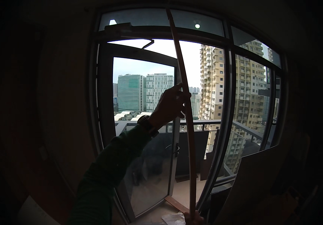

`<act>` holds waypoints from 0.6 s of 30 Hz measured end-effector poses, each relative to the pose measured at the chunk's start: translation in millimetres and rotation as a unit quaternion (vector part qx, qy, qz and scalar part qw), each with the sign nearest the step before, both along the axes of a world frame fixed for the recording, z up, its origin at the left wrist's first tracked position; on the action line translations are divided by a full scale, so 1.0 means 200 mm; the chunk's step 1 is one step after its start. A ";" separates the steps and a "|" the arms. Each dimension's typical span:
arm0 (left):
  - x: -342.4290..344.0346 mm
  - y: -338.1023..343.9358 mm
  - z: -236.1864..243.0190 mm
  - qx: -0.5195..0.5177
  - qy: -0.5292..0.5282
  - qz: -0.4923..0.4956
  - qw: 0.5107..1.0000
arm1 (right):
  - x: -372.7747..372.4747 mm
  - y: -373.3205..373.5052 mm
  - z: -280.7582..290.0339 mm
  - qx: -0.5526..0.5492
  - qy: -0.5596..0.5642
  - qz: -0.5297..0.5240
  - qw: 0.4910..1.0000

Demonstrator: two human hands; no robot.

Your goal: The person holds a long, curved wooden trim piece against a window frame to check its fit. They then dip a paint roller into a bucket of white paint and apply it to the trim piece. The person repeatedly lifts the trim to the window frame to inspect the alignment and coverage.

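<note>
The pale floor [183, 190] bears a whitish crumpled sheet [173, 218] just left of the person's right hand [193, 218], a brown strip [175, 204] ahead-left of that hand, and, farther ahead, a dark upright panel [183, 161].

Left arm [110, 163] outstretched, left hand [169, 104] curled, right hand [198, 219] far below.
</note>
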State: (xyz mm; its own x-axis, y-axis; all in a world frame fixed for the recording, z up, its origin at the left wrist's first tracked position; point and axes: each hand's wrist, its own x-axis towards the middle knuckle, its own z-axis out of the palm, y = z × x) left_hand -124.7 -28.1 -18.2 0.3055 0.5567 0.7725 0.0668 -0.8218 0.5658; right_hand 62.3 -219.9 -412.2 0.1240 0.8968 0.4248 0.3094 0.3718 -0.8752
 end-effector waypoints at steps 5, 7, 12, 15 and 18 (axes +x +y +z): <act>-0.04 -0.02 0.04 -0.007 0.002 -0.016 1.000 | -0.06 0.00 0.02 -0.005 -0.004 -0.003 1.000; -0.04 -0.03 0.03 -0.005 0.001 -0.013 1.000 | -0.08 -0.01 0.02 0.017 0.004 -0.006 1.000; -0.10 -0.05 0.00 0.012 0.006 -0.012 1.000 | -0.11 -0.02 -0.05 0.039 -0.015 -0.013 0.999; -0.12 -0.04 0.00 0.019 0.010 -0.007 1.000 | -0.13 -0.03 -0.06 0.029 -0.016 -0.013 0.999; -0.16 -0.03 0.01 0.010 0.001 -0.009 1.000 | -0.16 -0.05 0.03 -0.004 0.001 -0.004 1.000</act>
State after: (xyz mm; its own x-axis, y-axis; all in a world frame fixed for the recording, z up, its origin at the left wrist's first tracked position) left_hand -157.6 -34.5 -16.8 0.3171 0.5356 0.7827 0.0520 -0.8338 0.5495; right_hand 30.8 -230.4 -406.1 0.1319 0.8992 0.4172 0.3115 0.3620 -0.8786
